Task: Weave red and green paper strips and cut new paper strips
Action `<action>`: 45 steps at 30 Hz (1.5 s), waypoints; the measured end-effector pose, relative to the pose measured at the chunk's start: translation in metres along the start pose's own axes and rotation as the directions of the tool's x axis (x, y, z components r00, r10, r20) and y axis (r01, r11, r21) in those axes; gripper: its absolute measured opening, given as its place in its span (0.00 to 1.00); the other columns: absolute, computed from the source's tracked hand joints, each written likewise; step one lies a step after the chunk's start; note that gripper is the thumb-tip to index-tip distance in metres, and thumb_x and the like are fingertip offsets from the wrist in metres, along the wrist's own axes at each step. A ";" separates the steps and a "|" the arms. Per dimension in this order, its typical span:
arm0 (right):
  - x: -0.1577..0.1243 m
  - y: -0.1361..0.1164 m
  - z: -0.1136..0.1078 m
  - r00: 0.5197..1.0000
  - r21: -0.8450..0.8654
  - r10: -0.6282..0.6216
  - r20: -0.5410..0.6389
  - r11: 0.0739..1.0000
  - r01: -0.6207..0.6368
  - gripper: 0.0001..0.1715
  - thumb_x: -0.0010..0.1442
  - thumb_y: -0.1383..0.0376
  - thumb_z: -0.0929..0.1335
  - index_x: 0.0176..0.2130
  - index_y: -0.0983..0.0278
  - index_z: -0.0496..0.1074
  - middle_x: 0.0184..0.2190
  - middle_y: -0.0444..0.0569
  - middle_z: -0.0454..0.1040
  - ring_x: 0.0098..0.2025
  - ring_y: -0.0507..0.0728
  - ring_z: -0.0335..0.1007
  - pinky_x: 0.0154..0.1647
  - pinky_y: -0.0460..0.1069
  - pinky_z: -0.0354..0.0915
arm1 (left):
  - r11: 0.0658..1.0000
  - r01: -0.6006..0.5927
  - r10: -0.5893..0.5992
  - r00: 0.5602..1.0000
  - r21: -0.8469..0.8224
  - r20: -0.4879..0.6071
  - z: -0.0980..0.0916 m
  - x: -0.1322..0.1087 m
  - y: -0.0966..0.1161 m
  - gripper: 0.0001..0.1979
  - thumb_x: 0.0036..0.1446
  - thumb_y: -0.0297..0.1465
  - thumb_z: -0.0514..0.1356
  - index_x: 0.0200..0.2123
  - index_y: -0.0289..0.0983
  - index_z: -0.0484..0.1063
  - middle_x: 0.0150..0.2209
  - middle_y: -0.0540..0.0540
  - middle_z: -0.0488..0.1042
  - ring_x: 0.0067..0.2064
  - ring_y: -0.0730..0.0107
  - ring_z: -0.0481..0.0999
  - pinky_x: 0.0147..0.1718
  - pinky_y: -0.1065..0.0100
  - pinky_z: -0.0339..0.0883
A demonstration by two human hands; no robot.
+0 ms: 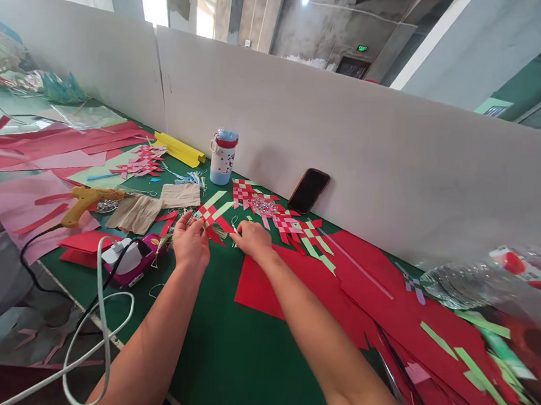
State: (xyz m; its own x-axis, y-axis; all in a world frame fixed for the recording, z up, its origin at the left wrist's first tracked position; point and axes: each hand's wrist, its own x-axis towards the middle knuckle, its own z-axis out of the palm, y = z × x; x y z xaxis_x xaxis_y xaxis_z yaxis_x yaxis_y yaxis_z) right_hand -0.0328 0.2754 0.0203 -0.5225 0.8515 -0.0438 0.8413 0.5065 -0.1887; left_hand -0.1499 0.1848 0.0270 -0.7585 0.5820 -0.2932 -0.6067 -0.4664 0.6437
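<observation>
My left hand (191,240) is closed on a woven paper piece (210,211) of red and light green strips, with loose strip ends sticking out. Just to its right, my right hand (252,238) pinches a small pale tassel (233,226) with a thin cord loop; its fingertips hide part of it. Behind my right hand lie several finished-looking woven paper pieces (292,225) in red, pink and green. Beaded bits lie among them. Tan cloth pieces (180,196) and loose tassels (196,178) rest beyond my left hand.
A yellow glue gun (80,206) and a magenta power box (138,265) with a white cable stand at left. A bottle (222,160) and a phone (308,191) are by the partition (275,123). Red paper sheets (367,275) and scissors (393,369) lie right.
</observation>
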 end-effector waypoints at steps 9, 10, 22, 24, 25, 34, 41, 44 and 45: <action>0.010 -0.060 0.010 0.974 0.109 -0.221 0.044 0.970 0.215 0.20 0.65 0.57 0.67 0.54 0.63 0.69 0.53 0.52 0.70 0.50 0.58 0.71 0.49 0.58 0.70 | 0.981 -0.186 0.186 0.983 -0.045 -0.002 0.003 0.001 0.016 0.19 0.45 0.19 0.61 0.39 0.41 0.64 0.30 0.56 0.64 0.30 0.81 0.71 0.37 0.74 0.69; 0.009 -0.062 0.010 0.961 0.130 -0.275 0.037 0.955 0.269 0.20 0.65 0.57 0.67 0.54 0.63 0.68 0.53 0.52 0.70 0.50 0.58 0.71 0.49 0.58 0.70 | 0.980 -0.194 0.194 0.981 -0.046 -0.001 0.002 0.001 0.016 0.19 0.45 0.19 0.61 0.39 0.41 0.64 0.30 0.57 0.64 0.30 0.81 0.71 0.37 0.74 0.69; -0.122 0.048 -0.014 0.998 0.108 -0.057 0.018 0.993 0.054 0.26 0.68 0.59 0.61 0.62 0.64 0.64 0.65 0.60 0.61 0.68 0.65 0.53 0.65 0.62 0.56 | 0.995 -0.011 -0.008 0.984 0.100 0.180 0.004 -0.006 -0.019 0.14 0.42 0.22 0.64 0.35 0.35 0.72 0.30 0.51 0.71 0.27 0.76 0.73 0.29 0.73 0.69; -0.158 0.060 -0.012 0.998 0.095 0.018 0.066 0.995 -0.024 0.33 0.66 0.52 0.61 0.64 0.65 0.61 0.67 0.61 0.56 0.70 0.69 0.46 0.66 0.65 0.54 | 0.991 0.018 -0.049 0.972 0.136 0.229 0.004 -0.006 -0.026 0.13 0.42 0.22 0.64 0.35 0.34 0.73 0.30 0.49 0.72 0.27 0.76 0.74 0.29 0.72 0.69; -0.173 0.063 -0.010 0.995 0.088 0.052 0.084 0.994 -0.059 0.37 0.66 0.48 0.61 0.65 0.66 0.60 0.68 0.62 0.55 0.71 0.71 0.44 0.66 0.67 0.53 | 0.988 0.026 -0.065 0.964 0.153 0.256 0.004 -0.007 -0.029 0.14 0.41 0.22 0.64 0.36 0.34 0.73 0.30 0.49 0.73 0.28 0.75 0.74 0.30 0.72 0.70; -0.256 0.027 0.001 0.986 0.106 0.054 0.159 0.992 -0.071 0.41 0.64 0.43 0.60 0.67 0.60 0.59 0.70 0.59 0.49 0.72 0.70 0.39 0.68 0.69 0.45 | 0.914 -0.161 -0.038 0.881 0.373 0.472 0.007 -0.023 -0.039 0.21 0.41 0.22 0.68 0.41 0.39 0.75 0.42 0.46 0.74 0.46 0.67 0.78 0.44 0.71 0.71; -0.281 0.048 -0.017 0.995 0.094 -0.092 0.031 0.992 0.089 0.30 0.67 0.50 0.61 0.63 0.59 0.65 0.65 0.51 0.63 0.68 0.60 0.54 0.67 0.56 0.56 | 0.611 -0.524 0.062 0.779 0.593 0.624 -0.012 -0.034 -0.036 0.31 0.36 0.23 0.72 0.47 0.43 0.75 0.70 0.42 0.48 0.70 0.46 0.47 0.62 0.56 0.57; -0.272 0.096 -0.029 0.990 0.005 0.107 -0.095 0.994 -0.107 0.27 0.69 0.59 0.59 0.63 0.64 0.63 0.65 0.57 0.62 0.68 0.61 0.54 0.67 0.59 0.56 | 0.495 -0.641 -0.018 0.667 0.587 0.745 -0.014 -0.040 -0.041 0.29 0.41 0.28 0.70 0.50 0.44 0.74 0.69 0.41 0.52 0.70 0.44 0.49 0.64 0.49 0.51; -0.268 0.115 -0.032 0.979 -0.019 0.165 -0.122 0.986 -0.168 0.26 0.69 0.60 0.60 0.63 0.65 0.63 0.64 0.59 0.62 0.67 0.63 0.55 0.66 0.61 0.57 | 0.464 -0.677 -0.055 0.621 0.571 0.782 -0.015 -0.041 -0.044 0.27 0.43 0.30 0.70 0.50 0.44 0.73 0.68 0.40 0.55 0.70 0.44 0.49 0.65 0.49 0.50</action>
State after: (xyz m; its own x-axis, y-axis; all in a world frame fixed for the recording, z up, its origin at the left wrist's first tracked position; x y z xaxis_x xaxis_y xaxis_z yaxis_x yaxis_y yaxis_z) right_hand 0.2079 0.1098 0.0418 -0.3557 0.9335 0.0460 0.9198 0.3584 -0.1600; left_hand -0.0953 0.1716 0.0003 -0.2517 0.9079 0.3352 0.3681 -0.2305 0.9008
